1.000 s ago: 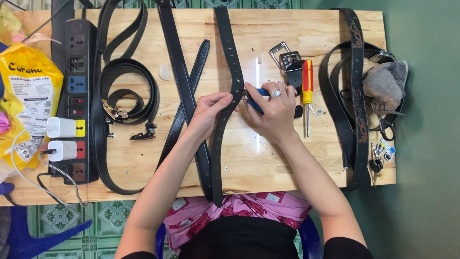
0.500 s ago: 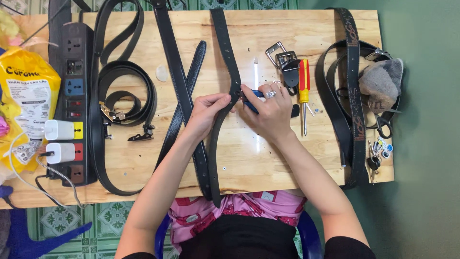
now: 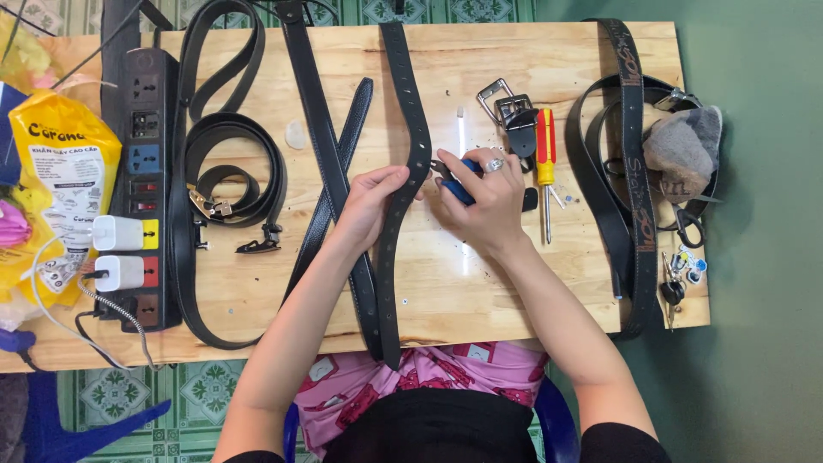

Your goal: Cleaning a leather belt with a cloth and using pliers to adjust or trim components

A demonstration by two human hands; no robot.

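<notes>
The belt (image 3: 403, 180) is a long black strap with a row of punched holes down its middle, running from 12 o'clock on the wooden worktop (image 3: 446, 283) down past the near edge at 6. The left hand (image 3: 370, 204) pins it mid-worktop, fingers closed over the strap's left edge. The right hand (image 3: 484, 201), ringed, sits just at 3 o'clock of the belt, fingers clamped on a blue-handled punch (image 3: 454, 180) whose tip meets the strap's right edge. A red-and-yellow screwdriver (image 3: 546, 163) lies at 3 o'clock of that hand.

Compared with half a second ago, both hands hold the same grip at the same spot on the belt; only the view has shifted slightly.
</notes>
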